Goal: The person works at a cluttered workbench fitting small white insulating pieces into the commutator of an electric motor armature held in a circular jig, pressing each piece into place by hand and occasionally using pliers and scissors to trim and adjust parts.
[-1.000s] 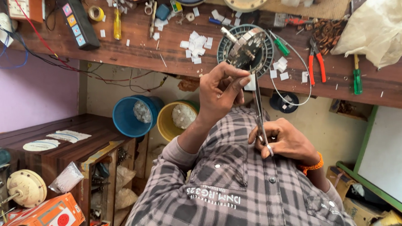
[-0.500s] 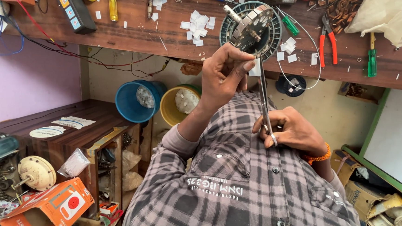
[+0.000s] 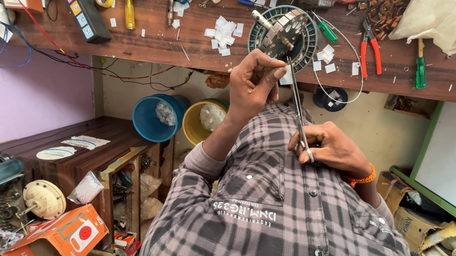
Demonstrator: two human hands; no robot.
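Observation:
My left hand point(image 3: 254, 84) is raised to the edge of a wooden workbench point(image 3: 181, 46), with thumb and forefinger pinched on a small white slip at the rim of a round motor stator point(image 3: 301, 47). My right hand point(image 3: 332, 150), with an orange band at the wrist, grips the handles of long thin scissors point(image 3: 297, 108). The blades point up and their tips meet my left fingers beside the stator. Small white paper pieces point(image 3: 225, 33) lie scattered on the bench to the stator's left.
Red-handled pliers point(image 3: 369, 45), green screwdrivers point(image 3: 420, 71), a thin wire loop and a white plastic bag point(image 3: 437, 10) lie on the bench. Below stand a blue bucket point(image 3: 151, 119), a yellow bucket point(image 3: 196, 127), a wooden cabinet point(image 3: 82, 163) and an open orange box point(image 3: 56, 244).
The view has drifted slightly and the stator sits a little higher in frame. The scissors stay upright in my right hand, their tips still at my left fingers.

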